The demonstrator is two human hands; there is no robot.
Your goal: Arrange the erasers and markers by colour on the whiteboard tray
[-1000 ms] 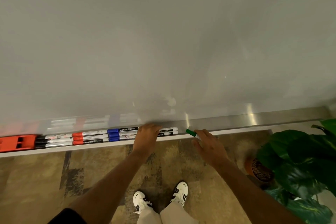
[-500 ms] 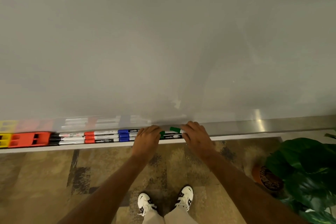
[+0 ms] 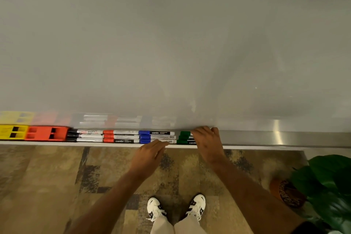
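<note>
- Tray [image 3: 266, 139] running left to right under the whiteboard [image 3: 171, 43], everything sorted into colour blocks along it
- Far left: yellow eraser [image 3: 13, 132], then orange eraser [image 3: 46, 133] touching it, erasers kept together at one end
- Next along: black markers [image 3: 83, 136], red markers [image 3: 121, 136], blue markers [image 3: 156, 137], each colour stacked in rows, caps all pointing left so the colours read at a glance
- Rightmost: green markers [image 3: 185, 137], caps peeking out just left of the right hand [image 3: 207, 143]
- Right hand draped over the green barrels, fingers curled down onto them, probably pressing the set level and snug; grip itself hidden, so cannot tell whether clasping or just resting
- Left hand [image 3: 150, 155] at the near edge of the tray below the blue markers, fingers loosely together and pointing right, holding nothing
- Small gap between blue and green, likely to be closed with a nudge left
- Right stretch of tray bare, plant [image 3: 326, 186] on the floor beyond
- Sorting looks close to finished, judging by the neat run
</note>
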